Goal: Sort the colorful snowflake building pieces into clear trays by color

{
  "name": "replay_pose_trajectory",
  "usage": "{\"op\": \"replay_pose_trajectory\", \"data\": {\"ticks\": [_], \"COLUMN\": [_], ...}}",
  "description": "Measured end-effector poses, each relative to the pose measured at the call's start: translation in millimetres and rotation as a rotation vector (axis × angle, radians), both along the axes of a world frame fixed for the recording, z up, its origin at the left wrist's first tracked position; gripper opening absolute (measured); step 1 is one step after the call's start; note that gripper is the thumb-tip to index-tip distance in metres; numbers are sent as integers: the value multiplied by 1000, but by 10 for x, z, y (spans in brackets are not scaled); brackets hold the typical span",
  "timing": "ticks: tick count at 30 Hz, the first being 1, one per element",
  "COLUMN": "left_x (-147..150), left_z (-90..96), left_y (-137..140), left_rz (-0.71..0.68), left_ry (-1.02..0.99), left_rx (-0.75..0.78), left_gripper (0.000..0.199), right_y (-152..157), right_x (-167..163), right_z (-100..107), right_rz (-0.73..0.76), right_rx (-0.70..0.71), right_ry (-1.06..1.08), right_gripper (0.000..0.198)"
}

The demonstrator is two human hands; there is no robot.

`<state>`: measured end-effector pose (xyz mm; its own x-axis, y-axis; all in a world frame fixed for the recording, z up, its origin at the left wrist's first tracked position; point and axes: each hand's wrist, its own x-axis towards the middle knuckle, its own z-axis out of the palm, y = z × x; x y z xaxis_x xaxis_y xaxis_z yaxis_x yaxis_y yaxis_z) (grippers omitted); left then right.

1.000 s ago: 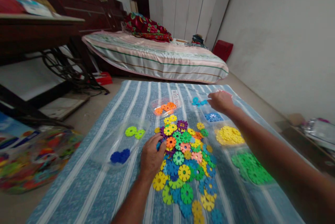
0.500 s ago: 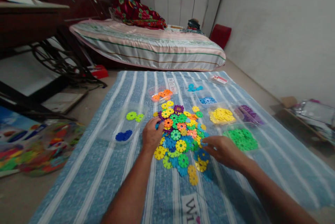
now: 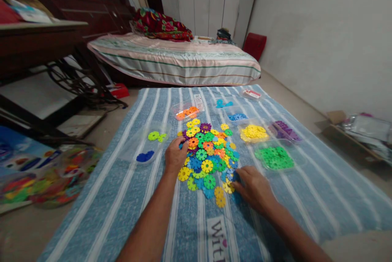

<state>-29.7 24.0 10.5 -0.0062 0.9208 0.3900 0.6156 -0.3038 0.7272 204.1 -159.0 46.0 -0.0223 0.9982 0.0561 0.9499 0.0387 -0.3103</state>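
Note:
A loose pile of flower-shaped plastic discs with notched edges, in many colours, includes a yellow disc near its middle. My left hand is at the pile's left edge, its fingers closed on a blue disc that shows only in part. At the lower right edge of the pile, my right hand has thumb and fingers around a dark blue disc, partly hidden by the fingers. Beside that hand lie a yellow disc and several blue ones.
Clear boxes around the pile hold sorted discs: green, yellow, purple, blue, orange. A left box holds lime discs and dark blue discs. A striped cloth lies underneath; a bed stands beyond.
My right hand has moved down along the pile's right edge, and its fingers now close around a dark blue disc. My left hand stays by the left edge. The camera view has shifted slightly.

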Motion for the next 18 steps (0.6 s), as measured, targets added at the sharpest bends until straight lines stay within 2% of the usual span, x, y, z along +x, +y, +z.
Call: {"op": "replay_pose_trajectory", "data": {"ticks": [7,14,18], "left_x": [-13,-34,-28], "left_z": [-25,-39,-12], "left_y": [8,9,-6], "left_rz": [10,14,14], "left_ry": [6,-6,-19], "left_rx": [7,-6,-16], "left_gripper": [26,25,26], "right_y": [60,51,42], "right_x": [-82,-42,-26], "right_z": [-88,-192,-156], "right_rz": [-43,-48,-35], "right_rx": [94,161,177], "right_ry": [4,181,301], "right_gripper": [13,11,6]}}
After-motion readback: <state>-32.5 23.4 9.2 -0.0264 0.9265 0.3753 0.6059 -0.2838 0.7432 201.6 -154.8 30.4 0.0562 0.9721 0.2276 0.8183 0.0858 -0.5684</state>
